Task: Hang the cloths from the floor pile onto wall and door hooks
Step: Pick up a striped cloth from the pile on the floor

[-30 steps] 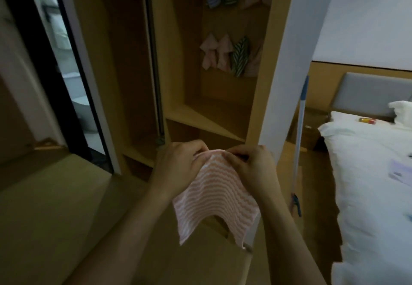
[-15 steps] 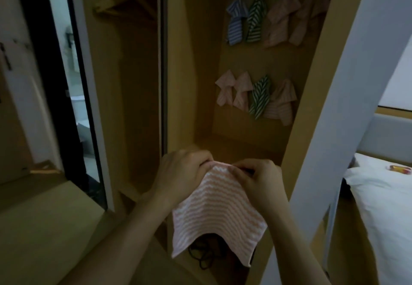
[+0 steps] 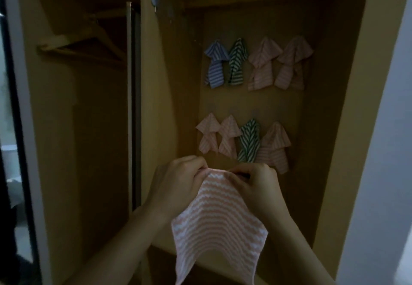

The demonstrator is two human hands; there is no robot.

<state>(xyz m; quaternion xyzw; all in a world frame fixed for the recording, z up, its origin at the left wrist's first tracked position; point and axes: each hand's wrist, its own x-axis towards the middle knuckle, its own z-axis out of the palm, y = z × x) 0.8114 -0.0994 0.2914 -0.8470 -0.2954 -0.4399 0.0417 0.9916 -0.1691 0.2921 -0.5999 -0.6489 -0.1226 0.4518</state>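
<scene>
The pink cloth [image 3: 217, 222] is thin, with wavy pink and white stripes running across it. It hangs in front of the open wardrobe [image 3: 334, 128], low in the middle of the view, below the rows of cloths already hung. The left hand [image 3: 178, 186] pinches its top edge with curled fingers, and the right hand [image 3: 256, 186] pinches the same edge just beside it, so the fabric bunches between them.

On the wardrobe's back panel a top row holds a blue striped cloth [image 3: 215, 65], a green striped cloth [image 3: 237, 61] and two pink cloths [image 3: 278, 63]. A lower row holds two small pink cloths [image 3: 217, 136], another green cloth [image 3: 249, 140] and a larger pink cloth [image 3: 275, 146]. Small hooks [image 3: 256, 113] show just above the lower row. To the left, in the next compartment, a wooden hanger [image 3: 84, 43] hangs in the dark. The hands cover the bottom of the lower row.

The held cloth hangs with its long axis nearly vertical, the gathered top pointing up toward the panel and the loose lower corners spreading out downward, the bottom edge running out of view.
</scene>
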